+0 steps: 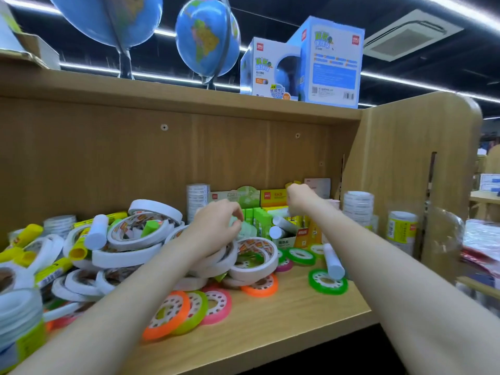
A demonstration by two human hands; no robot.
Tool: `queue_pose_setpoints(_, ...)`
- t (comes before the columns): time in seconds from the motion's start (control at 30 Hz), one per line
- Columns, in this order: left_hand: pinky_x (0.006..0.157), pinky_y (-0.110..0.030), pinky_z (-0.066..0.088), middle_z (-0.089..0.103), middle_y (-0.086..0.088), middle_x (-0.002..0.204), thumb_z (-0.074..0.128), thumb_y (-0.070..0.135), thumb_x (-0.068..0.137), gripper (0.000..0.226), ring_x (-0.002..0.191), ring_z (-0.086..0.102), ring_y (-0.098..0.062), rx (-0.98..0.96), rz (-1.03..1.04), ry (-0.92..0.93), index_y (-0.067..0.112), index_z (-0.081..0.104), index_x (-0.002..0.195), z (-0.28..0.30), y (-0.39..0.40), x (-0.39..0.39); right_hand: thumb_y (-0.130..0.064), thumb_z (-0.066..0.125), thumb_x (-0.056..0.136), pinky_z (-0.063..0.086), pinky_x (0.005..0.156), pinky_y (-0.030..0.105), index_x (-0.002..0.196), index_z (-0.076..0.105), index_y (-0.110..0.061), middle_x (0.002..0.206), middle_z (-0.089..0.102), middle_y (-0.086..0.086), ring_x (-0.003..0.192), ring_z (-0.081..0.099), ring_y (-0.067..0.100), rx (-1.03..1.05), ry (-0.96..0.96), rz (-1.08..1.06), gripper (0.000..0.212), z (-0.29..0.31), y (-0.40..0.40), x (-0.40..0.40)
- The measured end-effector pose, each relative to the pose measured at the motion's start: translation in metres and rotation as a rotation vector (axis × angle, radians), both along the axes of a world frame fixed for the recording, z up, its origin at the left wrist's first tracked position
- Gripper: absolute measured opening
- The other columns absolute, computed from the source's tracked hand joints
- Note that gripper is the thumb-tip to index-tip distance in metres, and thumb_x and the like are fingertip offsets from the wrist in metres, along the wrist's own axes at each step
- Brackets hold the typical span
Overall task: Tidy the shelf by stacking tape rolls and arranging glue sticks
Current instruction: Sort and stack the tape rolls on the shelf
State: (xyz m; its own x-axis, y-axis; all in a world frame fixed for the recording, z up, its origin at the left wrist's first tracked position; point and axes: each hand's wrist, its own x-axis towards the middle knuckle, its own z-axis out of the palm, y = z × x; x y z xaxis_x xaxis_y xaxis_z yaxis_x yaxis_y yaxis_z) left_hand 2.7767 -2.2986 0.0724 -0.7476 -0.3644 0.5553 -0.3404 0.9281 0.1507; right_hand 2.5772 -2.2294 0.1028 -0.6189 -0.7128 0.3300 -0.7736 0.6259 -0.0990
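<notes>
Both my arms reach into the wooden shelf (284,315). My left hand (213,226) sits over the big heap of white tape rolls (135,234), fingers curled, grip narrow around a pale green item (243,230) at the fingertips; too blurred to name. My right hand (300,197) is further back and higher, by the yellow box (273,197) at the rear, fingers bunched in a tight grip. It seems to pinch something yellowish at the top, but I cannot tell what or whether it really holds it.

Tape: white rolls heaped loose from left to middle, some tilted on one another, one large roll (255,255) leaning just right of my left wrist. Flat coloured rolls on the front of the shelf board: orange (167,315), lime (193,311) and pink (217,305) overlapping in a row, another orange one (261,286) behind, green rolls (327,281) to the right. Clear tape stacks stand upright at the back (197,197) and at right (358,205).

Glue sticks: yellow ones (27,234) scattered in the left of the heap, a white-capped one (96,231) lying on the rolls, another white stick (334,262) resting with its end on a green roll. More glue sticks packed in an open carton (290,239) between my hands, green ones (259,220) upright behind it.

Two globes (205,39) and globe boxes (324,60) stand on the shelf top.
</notes>
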Motion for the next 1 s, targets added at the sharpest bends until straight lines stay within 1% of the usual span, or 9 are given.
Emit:
queue_pose_setpoints(0.07, 0.091, -0.035, 0.041, 0.058, -0.002, 0.114, 0.044, 0.018, 0.093, 0.021, 0.111, 0.051, -0.018, 0.007, 0.019, -0.009, 0.016, 0.061, 0.106, -0.004, -0.006, 0.006, 0.007, 0.044, 0.085, 0.046, 0.075, 0.035, 0.098, 0.058, -0.002, 0.108, 0.058, 0.017, 0.101, 0.056, 0.033, -0.063, -0.033, 0.021, 0.021, -0.011, -0.004, -0.004)
queue_pose_setpoints(0.13, 0.089, -0.035, 0.043, 0.059, -0.003, 0.112, 0.044, 0.017, 0.093, 0.021, 0.108, 0.052, -0.018, 0.035, 0.012, 0.0, 0.014, 0.063, 0.102, -0.006, -0.008, 0.009, 0.007, 0.043, 0.086, 0.046, 0.078, 0.036, 0.107, 0.06, -0.004, 0.113, 0.059, 0.016, 0.106, 0.055, 0.034, -0.078, -0.004, 0.014, 0.029, -0.02, -0.005, -0.005)
queue_pose_setpoints(0.4, 0.079, -0.028, 0.038, 0.058, -0.003, 0.107, 0.043, 0.018, 0.094, 0.021, 0.104, 0.052, -0.018, -0.003, 0.0, 0.104, 0.013, 0.062, 0.103, -0.004, -0.001, 0.013, 0.008, 0.046, 0.086, 0.045, 0.082, 0.036, 0.112, 0.059, -0.007, 0.12, 0.058, 0.015, 0.113, 0.051, 0.032, -0.211, 0.035, 0.066, 0.033, -0.01, 0.02, 0.012)
queue_pose_setpoints(0.5, 0.086, -0.036, 0.042, 0.06, -0.004, 0.104, 0.045, 0.015, 0.093, 0.019, 0.101, 0.055, -0.02, -0.004, -0.025, 0.155, 0.013, 0.063, 0.099, -0.004, 0.007, 0.021, 0.006, 0.047, 0.086, 0.044, 0.088, 0.035, 0.111, 0.061, -0.009, 0.121, 0.058, 0.012, 0.113, 0.051, 0.028, -0.303, 0.012, 0.167, 0.033, -0.005, 0.045, 0.03)
queue_pose_setpoints(0.6, 0.087, -0.042, 0.043, 0.061, -0.004, 0.101, 0.046, 0.014, 0.091, 0.017, 0.099, 0.055, -0.022, -0.018, -0.04, 0.16, 0.013, 0.063, 0.096, -0.009, 0.015, 0.034, -0.003, 0.052, 0.088, 0.043, 0.083, 0.029, 0.107, 0.063, -0.015, 0.116, 0.06, 0.005, 0.109, 0.054, 0.021, -0.361, -0.047, 0.29, 0.025, -0.015, 0.068, 0.052)
queue_pose_setpoints(0.73, 0.086, -0.04, 0.041, 0.059, -0.001, 0.1, 0.049, 0.014, 0.09, 0.015, 0.098, 0.053, -0.021, -0.072, -0.028, 0.213, 0.014, 0.063, 0.095, -0.022, 0.025, 0.065, -0.019, 0.06, 0.089, 0.04, 0.094, 0.028, 0.111, 0.06, -0.022, 0.107, 0.051, -0.016, 0.108, 0.044, 0.005, -0.196, -0.161, 0.598, 0.022, -0.032, 0.086, 0.088)
queue_pose_setpoints(0.8, 0.086, -0.038, 0.04, 0.058, -0.002, 0.104, 0.051, 0.014, 0.09, 0.018, 0.102, 0.052, -0.021, -0.082, -0.008, 0.212, 0.014, 0.062, 0.104, -0.029, 0.026, 0.087, -0.023, 0.063, 0.087, 0.036, 0.095, 0.023, 0.115, 0.06, -0.018, 0.113, 0.054, -0.01, 0.108, 0.044, 0.004, -0.116, -0.137, 0.695, 0.028, -0.041, 0.084, 0.103)
queue_pose_setpoints(0.9, 0.098, -0.036, 0.037, 0.051, -0.004, 0.129, 0.054, 0.023, 0.091, 0.042, 0.121, 0.044, -0.02, -0.054, 0.064, 0.062, 0.014, 0.046, 0.131, -0.037, 0.025, 0.116, -0.025, 0.065, 0.083, 0.04, 0.093, 0.03, 0.117, 0.058, -0.018, 0.119, 0.06, -0.004, 0.111, 0.052, 0.013, 0.053, -0.049, 0.659, 0.036, -0.055, 0.071, 0.117)
queue_pose_setpoints(1.0, 0.104, -0.028, 0.031, 0.041, -0.001, 0.142, 0.054, 0.024, 0.091, 0.054, 0.131, 0.036, -0.016, 0.011, 0.06, -0.005, 0.016, 0.034, 0.141, -0.046, 0.023, 0.132, -0.015, 0.061, 0.085, 0.039, 0.079, 0.03, 0.109, 0.061, -0.012, 0.111, 0.063, 0.003, 0.101, 0.054, 0.019, 0.105, 0.008, 0.535, 0.025, -0.059, 0.066, 0.12)
